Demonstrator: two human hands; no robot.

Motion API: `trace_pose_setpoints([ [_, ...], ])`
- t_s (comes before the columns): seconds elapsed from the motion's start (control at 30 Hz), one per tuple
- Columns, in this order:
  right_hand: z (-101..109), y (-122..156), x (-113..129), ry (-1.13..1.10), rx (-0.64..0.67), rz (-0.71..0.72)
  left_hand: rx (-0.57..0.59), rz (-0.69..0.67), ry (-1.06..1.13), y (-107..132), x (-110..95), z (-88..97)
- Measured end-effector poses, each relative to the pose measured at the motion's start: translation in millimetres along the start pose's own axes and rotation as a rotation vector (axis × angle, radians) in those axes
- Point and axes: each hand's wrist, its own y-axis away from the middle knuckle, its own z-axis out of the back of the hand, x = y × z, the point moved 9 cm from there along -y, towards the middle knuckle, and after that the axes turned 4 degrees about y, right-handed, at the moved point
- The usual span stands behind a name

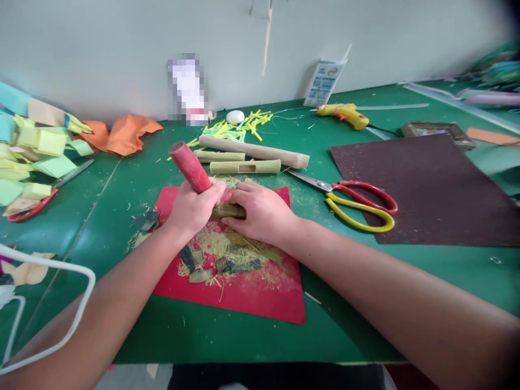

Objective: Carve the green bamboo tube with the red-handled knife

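Note:
My left hand (pixel 194 208) is closed round the red handle of a tool (pixel 189 165) that slants up and to the left; the tool's working end is hidden under the hands. My right hand (pixel 262 212) presses down on a short green bamboo piece (pixel 227 210), fingers curled over it. Both hands rest above a red mat (pixel 260 295) covered with bamboo shavings and dark bark scraps (pixel 227 257).
Three bamboo sticks (pixel 252 154) lie behind the mat. Red-and-yellow scissors (pixel 357 201) and a dark brown sheet (pixel 426 187) lie to the right, a yellow glue gun (pixel 345 115) behind them. Coloured paper pieces (pixel 36 157), other scissors (pixel 32 208) and orange cloth (pixel 122 132) sit left.

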Motion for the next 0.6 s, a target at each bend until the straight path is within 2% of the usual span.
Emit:
trace_pose_setpoints([
  [0.17,0.0,0.4,0.4,-0.006,-0.012,0.009,0.018,-0.015,-0.045,2.1,-1.2,-0.6],
  [0.37,-0.3,1.1,-0.2,-0.015,-0.017,0.009,0.002,0.005,-0.243,4.3,-4.7,2.6],
  [0.6,-0.3,0.9,-3.0,-0.043,-0.031,-0.002,-0.003,-0.013,0.011,7.1,2.3,-3.1],
])
